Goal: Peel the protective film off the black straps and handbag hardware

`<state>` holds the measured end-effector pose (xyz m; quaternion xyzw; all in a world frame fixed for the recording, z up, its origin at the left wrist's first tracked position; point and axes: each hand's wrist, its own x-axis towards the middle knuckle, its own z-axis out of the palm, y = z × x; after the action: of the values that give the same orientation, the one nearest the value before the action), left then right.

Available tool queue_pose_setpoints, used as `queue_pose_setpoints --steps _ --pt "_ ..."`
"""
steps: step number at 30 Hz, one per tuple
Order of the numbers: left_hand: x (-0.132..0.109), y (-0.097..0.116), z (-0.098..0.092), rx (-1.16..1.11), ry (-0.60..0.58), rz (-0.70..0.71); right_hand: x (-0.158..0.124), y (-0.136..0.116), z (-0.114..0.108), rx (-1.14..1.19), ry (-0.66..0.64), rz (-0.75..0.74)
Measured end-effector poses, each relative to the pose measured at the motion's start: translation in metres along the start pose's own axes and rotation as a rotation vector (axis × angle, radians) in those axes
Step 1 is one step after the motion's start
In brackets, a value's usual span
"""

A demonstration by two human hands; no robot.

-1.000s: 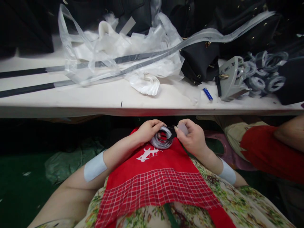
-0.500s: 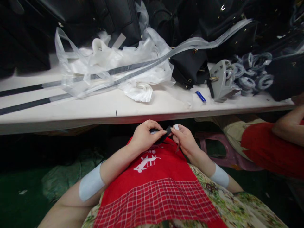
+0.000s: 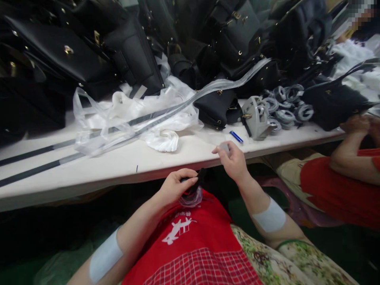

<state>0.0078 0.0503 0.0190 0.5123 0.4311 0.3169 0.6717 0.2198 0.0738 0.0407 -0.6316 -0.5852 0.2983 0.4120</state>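
Note:
My left hand (image 3: pixel 177 187) is closed round a coiled black strap in clear wrap (image 3: pixel 192 194), held above my red apron (image 3: pixel 192 245) just below the table edge. My right hand (image 3: pixel 233 159) is raised to the white table's front edge (image 3: pixel 118 166), its fingers pinched on a small pale piece (image 3: pixel 225 147) that I cannot name. A blue pen-like object (image 3: pixel 236 136) lies just beyond that hand. Long plastic-sleeved black straps (image 3: pixel 89 136) stretch across the table on the left.
Black handbags (image 3: pixel 124 51) are piled along the back. Crumpled clear plastic (image 3: pixel 133 114) lies mid-table. A grey holder (image 3: pixel 255 118) and several wrapped strap coils (image 3: pixel 286 109) sit to the right. Another person's arm (image 3: pixel 350 158) in red works at the right edge.
My right hand has left the coil and risen to the table edge with the small pale piece. The left hand keeps the coil. The view has tilted up.

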Motion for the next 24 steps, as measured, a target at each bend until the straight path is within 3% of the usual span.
queue_pose_setpoints --steps 1,3,6,8,10,13,15,17,20,22,24 --pt "0.005 0.002 -0.002 -0.159 -0.029 -0.082 0.022 0.000 0.001 -0.092 0.036 -0.094" --pt "0.012 0.004 -0.005 -0.407 -0.064 -0.204 0.065 -0.002 0.004 -0.212 -0.022 -0.264" --pt "0.017 0.005 -0.010 -0.670 -0.055 -0.232 0.108 -0.002 0.001 -0.351 -0.062 -0.438" --pt "0.017 0.002 -0.016 -0.838 -0.015 -0.233 0.117 0.005 -0.014 -0.503 0.054 -0.368" --pt "0.015 -0.002 -0.022 -0.976 0.020 -0.234 0.116 0.020 -0.034 -0.730 0.107 -0.152" --pt "0.013 -0.005 -0.028 -1.096 0.014 -0.203 0.107 0.054 -0.056 -1.032 -0.037 0.103" --pt "0.013 -0.004 -0.029 -1.144 0.005 -0.174 0.102 0.075 -0.059 -1.100 -0.095 0.116" --pt "0.015 0.000 -0.026 -1.152 0.015 -0.170 0.099 0.087 -0.058 -1.098 -0.073 0.089" --pt "0.018 0.009 -0.019 -1.086 0.042 -0.231 0.096 0.086 -0.060 -1.003 0.054 0.088" --pt "0.020 0.014 -0.013 -1.040 0.053 -0.282 0.086 0.074 -0.063 -0.800 0.180 0.035" --pt "0.023 0.017 -0.004 -0.995 0.046 -0.333 0.065 0.057 -0.063 -0.450 0.211 -0.034"
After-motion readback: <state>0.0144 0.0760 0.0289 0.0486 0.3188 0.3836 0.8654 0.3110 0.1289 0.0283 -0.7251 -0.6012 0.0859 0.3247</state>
